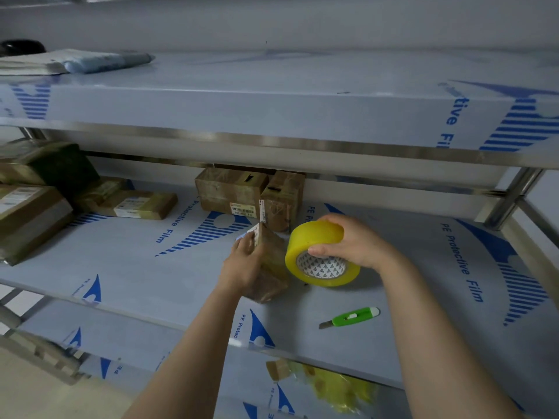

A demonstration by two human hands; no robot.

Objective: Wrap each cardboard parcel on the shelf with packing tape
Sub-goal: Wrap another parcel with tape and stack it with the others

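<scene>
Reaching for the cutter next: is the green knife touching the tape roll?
Apart. The head view shows bare shelf between the green knife and the tape roll.

Light was soft, cool and even, coming from above. The upper shelf (272, 116) shaded the boxes (230, 192) at back centre. A faint shadow lay under the tape roll (314, 237); the parcel (273, 261) beside it showed a dull sheen. Shelf edges bowed toward the corners, and the upper left was blurred.
</scene>
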